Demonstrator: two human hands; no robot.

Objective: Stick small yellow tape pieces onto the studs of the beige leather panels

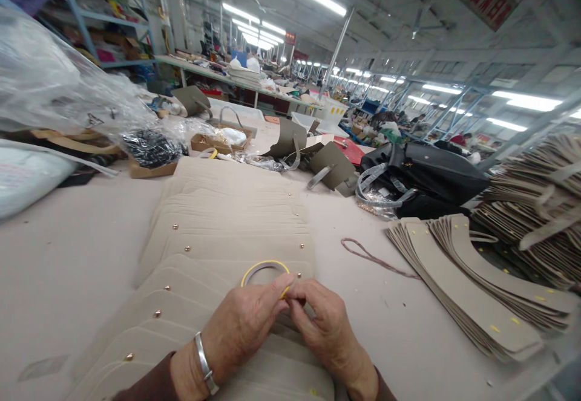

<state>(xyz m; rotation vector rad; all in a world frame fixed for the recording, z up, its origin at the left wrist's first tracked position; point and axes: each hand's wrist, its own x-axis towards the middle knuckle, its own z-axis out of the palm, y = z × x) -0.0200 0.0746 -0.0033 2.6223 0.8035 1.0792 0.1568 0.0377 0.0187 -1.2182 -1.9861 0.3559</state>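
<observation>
A thin roll of yellow tape (265, 264) is gripped between the thumb and fingers of my left hand (247, 322). My right hand (324, 319) is pinched closed at the roll's right edge, fingertips against those of my left; the bit of tape between them is mostly hidden. Both hands are above an overlapping stack of beige leather-like panels (218, 225), several of which carry small metal studs (187, 248). The near part of the stack is covered by my hands and forearms.
To the right lie fanned beige strips (472, 286) with yellow marks and a brown cord loop (370, 256). Black bags (426, 174) and olive pieces (333, 165) sit behind. Plastic wrapping (68, 80) and a small open box (152, 168) stand at the left.
</observation>
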